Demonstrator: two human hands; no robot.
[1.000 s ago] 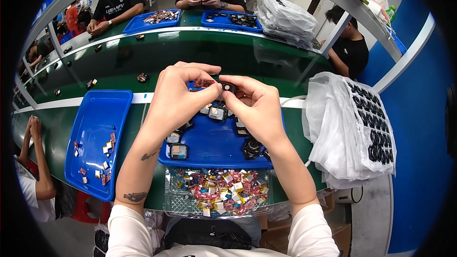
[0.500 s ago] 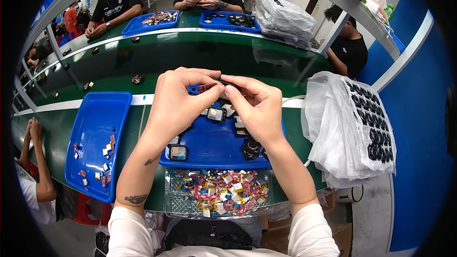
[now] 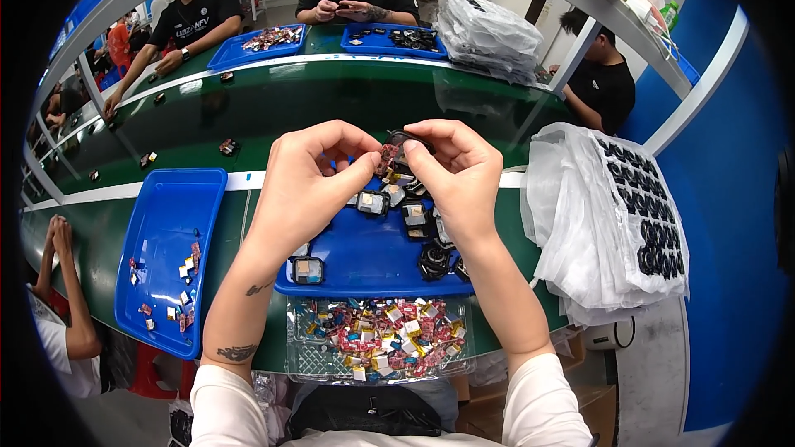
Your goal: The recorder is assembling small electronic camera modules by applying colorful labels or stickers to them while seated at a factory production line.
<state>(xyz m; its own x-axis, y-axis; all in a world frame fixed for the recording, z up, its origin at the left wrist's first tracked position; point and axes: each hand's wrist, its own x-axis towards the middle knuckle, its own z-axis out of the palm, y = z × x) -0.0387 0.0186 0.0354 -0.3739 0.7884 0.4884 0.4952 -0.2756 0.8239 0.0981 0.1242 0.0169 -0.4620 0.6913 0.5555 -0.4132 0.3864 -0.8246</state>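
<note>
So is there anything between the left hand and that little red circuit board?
Nothing visible: the left hand has its thumb tip right at the red circuit board, beside the black casing in the right hand.

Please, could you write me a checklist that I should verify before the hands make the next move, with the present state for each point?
1. Left hand has contact with the red circuit board: ok, at its thumb and forefinger.
2. Right hand has hold of the black casing: ok, gripped near its edge.
3. Board detached from that casing: cannot tell, the meeting place is partly covered.
4. Blue tray beneath the hands: ok.
5. Square casings in that tray lined up: not ok, they lie irregularly.
6. Clear plastic tray on the near side: ok, with a mixed pile of circuit boards and batteries in it.
</note>
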